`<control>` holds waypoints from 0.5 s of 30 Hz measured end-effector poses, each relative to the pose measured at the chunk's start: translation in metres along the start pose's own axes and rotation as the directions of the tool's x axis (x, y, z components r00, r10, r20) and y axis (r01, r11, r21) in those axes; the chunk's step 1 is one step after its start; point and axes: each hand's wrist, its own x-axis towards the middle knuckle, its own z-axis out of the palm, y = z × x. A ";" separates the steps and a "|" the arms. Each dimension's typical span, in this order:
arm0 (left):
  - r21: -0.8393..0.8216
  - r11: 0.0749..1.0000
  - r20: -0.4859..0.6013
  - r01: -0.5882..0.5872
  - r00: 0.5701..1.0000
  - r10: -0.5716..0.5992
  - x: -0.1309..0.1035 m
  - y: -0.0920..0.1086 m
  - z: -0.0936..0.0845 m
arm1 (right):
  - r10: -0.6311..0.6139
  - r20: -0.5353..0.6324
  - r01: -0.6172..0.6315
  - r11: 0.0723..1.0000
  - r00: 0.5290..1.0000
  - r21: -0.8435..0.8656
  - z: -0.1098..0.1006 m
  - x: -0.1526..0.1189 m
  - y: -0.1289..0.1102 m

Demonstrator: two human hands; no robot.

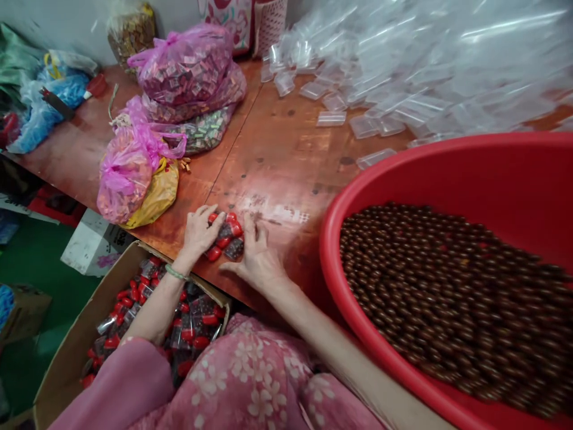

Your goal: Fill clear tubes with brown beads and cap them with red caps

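Observation:
A small cluster of clear containers with red lids and dark contents (234, 227) lies on the wooden table near its front edge. My left hand (201, 232) rests at the left side of the cluster, its fingers spread and touching the containers. On the other side, my right hand (258, 255) is open, thumb and fingers apart, cupped around the right edge of the cluster. Below the table edge, under my left forearm, stands a cardboard box (71, 334) with many more of these red-lidded containers (190, 325) in it.
To the right, a large red tub (332, 239) holds a mass of shiny dark brown balls (430, 286). Clear empty plastic packets (403, 77) are heaped at the back right. Pink bags of small wrapped pieces (188, 71) and a pink and yellow bag (128, 179) sit at the left.

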 end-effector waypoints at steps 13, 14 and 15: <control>-0.255 0.963 0.112 0.093 0.992 -0.066 -0.010 0.011 0.008 | -0.211 -0.235 0.261 0.943 0.949 0.208 0.020 0.033 0.003; -0.339 0.936 0.123 0.098 0.991 -0.059 -0.011 0.011 0.006 | -0.227 -0.248 0.288 0.926 0.942 0.245 0.019 0.032 0.001; -0.431 0.896 0.129 0.105 0.990 -0.054 -0.014 0.011 0.001 | -0.240 -0.257 0.309 0.911 0.936 0.274 0.018 0.030 -0.003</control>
